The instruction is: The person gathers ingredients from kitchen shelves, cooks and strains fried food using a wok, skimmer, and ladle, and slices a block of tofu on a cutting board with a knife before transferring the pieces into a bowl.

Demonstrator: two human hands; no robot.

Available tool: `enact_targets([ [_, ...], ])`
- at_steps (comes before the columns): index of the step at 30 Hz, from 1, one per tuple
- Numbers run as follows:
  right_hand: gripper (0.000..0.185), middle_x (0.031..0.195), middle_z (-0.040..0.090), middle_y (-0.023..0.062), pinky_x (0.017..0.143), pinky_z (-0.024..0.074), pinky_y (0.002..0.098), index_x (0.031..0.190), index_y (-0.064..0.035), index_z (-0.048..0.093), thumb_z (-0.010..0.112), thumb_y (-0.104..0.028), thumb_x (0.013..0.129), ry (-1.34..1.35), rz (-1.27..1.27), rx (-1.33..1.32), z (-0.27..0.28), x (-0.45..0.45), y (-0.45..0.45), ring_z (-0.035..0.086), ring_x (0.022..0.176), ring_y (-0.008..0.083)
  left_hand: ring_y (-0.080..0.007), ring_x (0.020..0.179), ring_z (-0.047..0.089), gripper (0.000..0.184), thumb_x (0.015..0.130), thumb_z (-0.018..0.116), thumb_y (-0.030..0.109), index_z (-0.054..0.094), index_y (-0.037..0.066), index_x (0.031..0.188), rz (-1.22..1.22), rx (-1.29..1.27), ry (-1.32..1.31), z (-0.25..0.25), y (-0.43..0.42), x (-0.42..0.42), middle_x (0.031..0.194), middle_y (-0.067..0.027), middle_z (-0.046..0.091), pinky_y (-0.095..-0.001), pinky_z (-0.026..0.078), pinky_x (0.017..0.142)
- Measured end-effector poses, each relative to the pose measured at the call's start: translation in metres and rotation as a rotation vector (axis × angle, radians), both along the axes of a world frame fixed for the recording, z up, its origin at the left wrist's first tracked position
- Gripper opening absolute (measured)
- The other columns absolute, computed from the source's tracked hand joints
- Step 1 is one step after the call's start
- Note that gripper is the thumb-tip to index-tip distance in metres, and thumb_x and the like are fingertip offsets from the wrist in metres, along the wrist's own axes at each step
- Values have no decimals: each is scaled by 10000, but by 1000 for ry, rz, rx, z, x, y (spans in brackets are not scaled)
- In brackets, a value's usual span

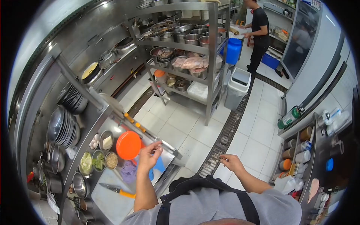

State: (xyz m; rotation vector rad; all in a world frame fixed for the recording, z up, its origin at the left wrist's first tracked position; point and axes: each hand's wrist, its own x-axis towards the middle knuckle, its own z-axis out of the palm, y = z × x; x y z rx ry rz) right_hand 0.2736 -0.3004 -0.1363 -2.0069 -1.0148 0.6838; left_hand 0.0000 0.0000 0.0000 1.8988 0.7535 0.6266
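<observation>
Flat round bright orange lid (128, 145), smooth, plastic-looking, left of centre in the frame, beside crumpled purple cloth-like bundle (129, 171) and small steel bowl of chopped pale food (111, 160). Left hand (149, 154) at centre, just beside lid; fingers bent, thumb close to index, cannot tell if pinching anything. Right hand (231, 162) right of it, fingertips drawn together, cannot tell if anything is between them. Yellow-handled knife (117, 190) flat on white board (108, 202), lower left. Steel counter's (169, 150) edge runs slanting by left hand; white tiled floor (197, 127) opens beyond, up to tall steel rack (212, 75)
</observation>
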Motion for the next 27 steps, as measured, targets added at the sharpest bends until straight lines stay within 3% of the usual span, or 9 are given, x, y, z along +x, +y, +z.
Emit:
enact_targets([
  [2,313,813,706,156,681,543,333,1109,-35,685,670,-180,832,59,-92,0,-9,9,22,685,687,231,-81,758,605,302,855,670,99,673,27,1148,7,13,-75,10,19,11,828,-18,662,-250,503,697],
  [4,294,808,701,126,640,538,317,1105,-23,686,670,-160,845,44,-120,-108,17,84,-31,675,649,196,-77,754,599,303,854,671,99,669,14,1145,25,-98,-64,8,-14,92,823,-13,655,-244,498,692],
  [13,281,788,683,66,568,501,261,1126,1,672,645,-129,878,71,-278,283,83,269,119,623,611,121,-90,796,594,279,883,640,61,654,-16,1152,39,39,-343,75,162,275,857,-6,633,-233,477,739],
  [16,281,811,682,64,554,492,249,1132,3,670,643,-136,890,-2,-392,264,112,352,153,631,623,120,-100,806,604,263,884,638,51,656,-26,1135,14,42,-514,86,229,357,846,-3,626,-248,485,745],
  [19,278,780,673,59,552,489,246,1134,-5,673,644,-140,894,-60,-553,382,151,434,200,634,629,111,-114,809,624,264,870,637,35,660,-12,1128,-42,119,-586,103,309,443,855,-30,648,-255,493,752],
  [21,291,776,668,63,556,489,246,1155,-1,663,634,-125,894,-169,-539,352,184,478,237,643,640,111,-126,811,643,290,846,653,39,659,7,1134,41,486,-437,125,351,491,872,-67,668,-252,494,761],
  [23,273,776,670,68,558,488,244,1135,2,667,626,-122,896,-225,-508,370,215,512,281,647,642,115,-193,835,662,314,814,677,62,660,22,1125,18,456,-406,149,376,529,944,-117,675,-274,500,769],
  [26,325,836,661,67,612,483,238,1183,37,629,631,-141,911,-426,-327,408,250,571,346,625,717,103,-352,951,624,332,772,705,102,655,1,1084,-146,807,-393,165,405,571,1089,-171,646,-382,504,837],
  [27,323,858,661,70,642,487,251,1168,23,639,648,-158,901,-456,-282,398,258,584,369,625,734,117,-352,951,624,332,772,705,102,655,1,1084,-148,796,-385,166,411,578,1089,-171,646,-382,504,837],
])
